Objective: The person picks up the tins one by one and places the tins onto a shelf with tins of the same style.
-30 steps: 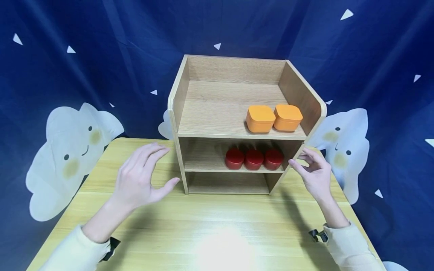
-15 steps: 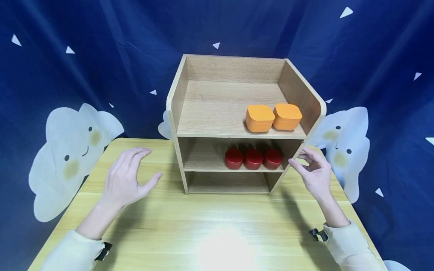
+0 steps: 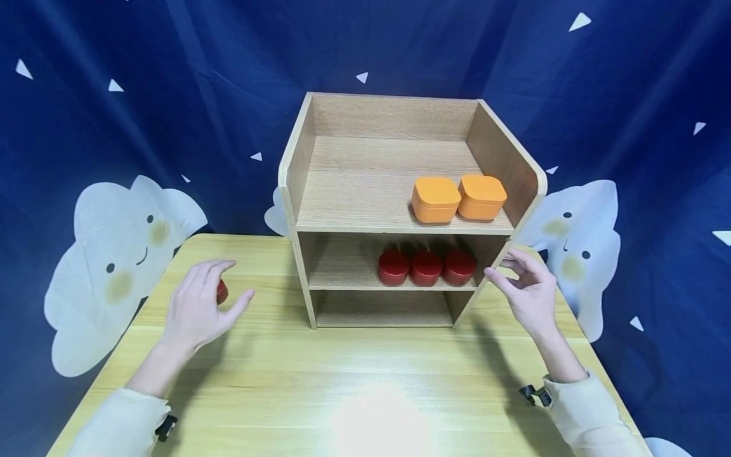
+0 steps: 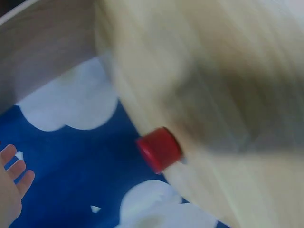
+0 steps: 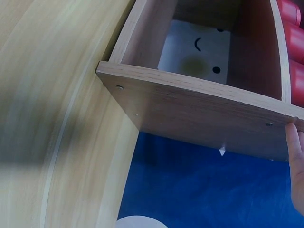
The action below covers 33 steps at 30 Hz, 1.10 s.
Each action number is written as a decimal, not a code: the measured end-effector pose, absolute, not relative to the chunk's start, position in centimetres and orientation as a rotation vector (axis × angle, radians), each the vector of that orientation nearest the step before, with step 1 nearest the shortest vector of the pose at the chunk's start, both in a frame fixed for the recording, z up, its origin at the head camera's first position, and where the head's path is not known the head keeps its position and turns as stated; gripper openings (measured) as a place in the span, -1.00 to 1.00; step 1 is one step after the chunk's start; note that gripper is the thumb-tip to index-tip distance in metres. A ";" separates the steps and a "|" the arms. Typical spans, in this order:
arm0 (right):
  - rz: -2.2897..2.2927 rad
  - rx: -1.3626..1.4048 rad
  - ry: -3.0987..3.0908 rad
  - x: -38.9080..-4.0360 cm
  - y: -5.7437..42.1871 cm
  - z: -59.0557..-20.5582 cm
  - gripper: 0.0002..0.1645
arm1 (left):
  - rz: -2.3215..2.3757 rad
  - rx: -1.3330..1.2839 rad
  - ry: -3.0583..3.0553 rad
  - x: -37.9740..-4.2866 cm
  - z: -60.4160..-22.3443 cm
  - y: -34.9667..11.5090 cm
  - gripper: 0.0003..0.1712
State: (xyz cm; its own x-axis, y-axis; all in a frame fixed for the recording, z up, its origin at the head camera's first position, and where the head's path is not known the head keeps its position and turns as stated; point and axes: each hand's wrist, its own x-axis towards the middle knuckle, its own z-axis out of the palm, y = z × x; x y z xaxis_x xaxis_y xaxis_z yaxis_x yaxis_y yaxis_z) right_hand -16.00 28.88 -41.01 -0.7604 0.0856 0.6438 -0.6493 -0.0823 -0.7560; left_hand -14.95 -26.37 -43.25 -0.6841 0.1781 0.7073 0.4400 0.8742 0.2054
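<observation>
My left hand (image 3: pixel 194 308) hovers over the left side of the table, thumb spread from its fingers and nothing gripped. Partly hidden behind it is a round red container (image 3: pixel 222 292), which shows fully in the left wrist view as a small red cylinder (image 4: pixel 160 149) near the table edge. At the right of the wooden shelf unit (image 3: pixel 377 228), my right hand (image 3: pixel 528 289) touches the side panel, thumb at its front edge. The right wrist view catches its fingers (image 5: pixel 295 156) straight against that panel.
Two orange lidded boxes (image 3: pixel 436 200) sit at the right front of the top shelf. Three red round containers (image 3: pixel 425 268) line the middle shelf. A blue curtain (image 3: pixel 228 82) with cloud prints hangs behind the wooden table (image 3: pixel 274 387).
My left hand has moved left and down, away from the shelf unit, and the red container beside it has come into sight. The right hand stays at the side panel.
</observation>
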 end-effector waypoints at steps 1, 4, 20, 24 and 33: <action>1.894 0.610 -1.690 -16.0 28.9 -41.0 -0.34 | -0.474 -0.432 -2.338 -15.1 -43.6 -26.8 -0.16; 1.891 0.594 -1.699 -16.0 28.9 -41.0 -0.35 | -0.473 -0.399 -2.381 -15.3 -44.4 -27.9 -0.20; 1.885 0.568 -1.714 -15.8 28.7 -40.7 -0.33 | -0.408 -0.270 -2.576 -16.1 -47.4 -31.9 -0.22; 1.891 0.614 -1.693 -15.8 28.8 -40.7 -0.34 | -0.377 -0.252 -2.627 -16.2 -48.0 -32.7 -0.18; 1.881 0.625 -1.691 -16.0 28.9 -40.9 -0.32 | -0.334 -0.192 -2.728 -16.7 -49.3 -34.4 -0.14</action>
State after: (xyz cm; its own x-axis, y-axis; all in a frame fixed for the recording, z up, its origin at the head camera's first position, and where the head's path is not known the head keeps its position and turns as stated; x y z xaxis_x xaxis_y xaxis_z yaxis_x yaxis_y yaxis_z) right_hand -15.97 28.94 -40.95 -0.7526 0.0794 0.6537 -0.6584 -0.0765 -0.7488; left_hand -16.70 -34.39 -49.34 -0.9170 0.0870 0.3892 0.1783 0.9624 0.2049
